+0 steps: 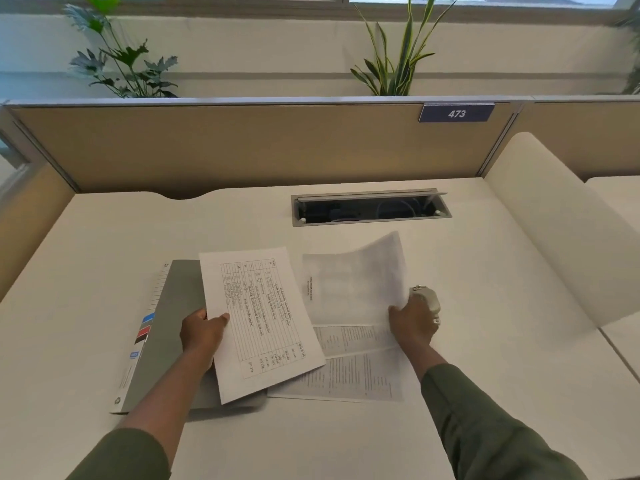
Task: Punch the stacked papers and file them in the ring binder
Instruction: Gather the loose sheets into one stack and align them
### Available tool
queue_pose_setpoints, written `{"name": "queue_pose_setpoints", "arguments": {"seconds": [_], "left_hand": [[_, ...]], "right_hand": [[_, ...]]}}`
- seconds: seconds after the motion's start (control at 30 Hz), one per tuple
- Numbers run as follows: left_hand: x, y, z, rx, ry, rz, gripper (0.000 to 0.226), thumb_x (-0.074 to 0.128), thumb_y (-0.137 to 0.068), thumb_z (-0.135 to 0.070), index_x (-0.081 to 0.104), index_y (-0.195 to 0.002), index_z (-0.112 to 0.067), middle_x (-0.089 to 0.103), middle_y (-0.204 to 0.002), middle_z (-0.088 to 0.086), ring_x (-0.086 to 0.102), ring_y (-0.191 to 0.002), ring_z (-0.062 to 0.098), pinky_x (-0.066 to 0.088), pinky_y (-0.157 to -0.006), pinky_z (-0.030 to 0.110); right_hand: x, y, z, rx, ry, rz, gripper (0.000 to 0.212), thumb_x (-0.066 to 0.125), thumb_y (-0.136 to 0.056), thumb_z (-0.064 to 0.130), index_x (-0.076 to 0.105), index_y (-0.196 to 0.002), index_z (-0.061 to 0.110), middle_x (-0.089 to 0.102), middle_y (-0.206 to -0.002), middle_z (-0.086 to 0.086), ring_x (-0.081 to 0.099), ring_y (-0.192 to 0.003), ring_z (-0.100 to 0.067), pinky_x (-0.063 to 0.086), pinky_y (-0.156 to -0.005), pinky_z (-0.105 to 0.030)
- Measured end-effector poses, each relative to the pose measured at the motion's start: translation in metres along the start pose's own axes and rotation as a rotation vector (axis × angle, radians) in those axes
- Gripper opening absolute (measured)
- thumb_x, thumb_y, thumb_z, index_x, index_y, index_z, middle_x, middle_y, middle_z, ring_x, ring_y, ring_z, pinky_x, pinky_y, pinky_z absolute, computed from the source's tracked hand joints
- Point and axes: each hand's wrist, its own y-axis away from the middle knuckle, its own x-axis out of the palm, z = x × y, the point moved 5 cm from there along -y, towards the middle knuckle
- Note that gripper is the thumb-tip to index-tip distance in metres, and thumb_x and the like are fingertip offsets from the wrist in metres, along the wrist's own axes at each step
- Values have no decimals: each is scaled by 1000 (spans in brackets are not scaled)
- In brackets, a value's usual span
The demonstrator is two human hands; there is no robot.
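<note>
The white surface is filling most of the view, with a tan partition running along its 12 o'clock edge and carrying a blue plate reading 473. A grey cable hatch is lying open in the surface toward 12 o'clock from the papers.

The ring binder is lying closed and flat at about 9 o'clock from the papers, grey-covered, its long axis running from 6 to 12 o'clock with a slight lean toward 1, its white labelled spine facing 9 o'clock with blue and red marks on it.

The left hand is gripping a printed table sheet at its 9 o'clock edge, thumb on top and fingers beneath; the sheet is lying over the binder's 3 o'clock side, its long axis pointing roughly from 5 to 11 o'clock, text rows running along that length.

The stacked papers are resting flat at 3 o'clock from that sheet, printed with fine text and partly covered by it. The right hand is pinching the 3 o'clock edge of a lifted sheet, which is curling upward and looking blurred, its free end pointing toward 12 o'clock.

A small pale punch is sitting just beyond the right hand, partly hidden by it.
</note>
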Motion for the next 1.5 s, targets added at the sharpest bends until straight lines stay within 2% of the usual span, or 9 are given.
{"name": "queue_pose_setpoints", "arguments": {"seconds": [0.3, 0.43, 0.57, 0.73, 0.87, 1.03, 1.13, 1.37, 1.5], "left_hand": [[6, 2, 6, -14, 2, 7, 23, 64, -88, -9, 68, -111, -11, 70, -111, 10, 66, -93, 29, 55, -86, 44], [11, 5, 8, -30, 14, -7, 17, 62, -88, -9, 68, -104, -13, 70, -110, 10, 66, -93, 30, 55, -85, 43], [20, 12, 11, -51, 46, -8, 19, 58, -90, -7, 67, -106, -12, 69, -113, 10, 65, -94, 31, 54, -85, 43], [25, 20, 11, -50, -13, -27, 20, 55, -90, -8, 65, -106, -13, 68, -113, 10, 62, -89, 28, 52, -77, 36], [24, 24, 12, -55, -59, -37, 22, 55, -91, -8, 65, -110, -10, 68, -114, 11, 61, -87, 26, 50, -75, 34], [24, 32, 9, -22, -109, -57, 23, 55, -92, -9, 64, -113, -9, 67, -116, 12, 59, -87, 24, 48, -76, 33], [24, 36, 7, 11, -111, -47, 21, 57, -92, -11, 64, -111, -10, 68, -114, 11, 60, -87, 24, 50, -76, 34], [14, 33, 8, 27, -122, -37, 22, 59, -93, -14, 63, -114, -10, 68, -115, 10, 64, -95, 28, 54, -85, 41], [14, 31, 10, 22, -114, -39, 19, 60, -92, -14, 64, -111, -13, 68, -111, 7, 64, -94, 27, 54, -86, 42]], "right_hand": [[-25, -4, 4, -145, -352, -56, 15, 54, -94, 18, 63, -101, 9, 62, -98, -4, 59, -90, -24, 43, -77, -31], [-23, -12, -6, 38, -519, 35, 19, 60, -87, 13, 59, -107, 12, 65, -107, -6, 62, -91, -25, 56, -81, -38], [3, 5, -12, 290, -773, 357, 22, 63, -79, -2, 61, -98, 11, 63, -104, -16, 61, -82, -28, 57, -69, -38], [11, 26, -20, 399, -368, 668, 26, 73, -76, 4, 60, -99, 4, 63, -88, -12, 59, -76, -27, 50, -65, -33], [-1, 43, -16, 418, 268, 1014, 36, 66, -88, 42, 63, -85, 6, 72, -68, -2, 68, -60, -15, 48, -55, -21], [-7, 2, 33, -253, 502, 402, 22, 56, -90, 27, 62, -101, 9, 70, -110, -9, 67, -104, -26, 51, -81, -30], [6, -4, 52, -512, 536, 337, 56, 60, -90, 40, 43, -135, 12, 52, -130, -12, 50, -121, -32, 43, -95, -41], [31, -30, 52, -487, 653, 391, 88, 72, -70, 61, 37, -134, 12, 43, -132, -12, 42, -124, -33, 33, -102, -47], [33, -42, 50, -423, 512, 380, 64, 71, -77, 46, 45, -125, 13, 51, -126, -9, 47, -120, -32, 35, -99, -45]]}}
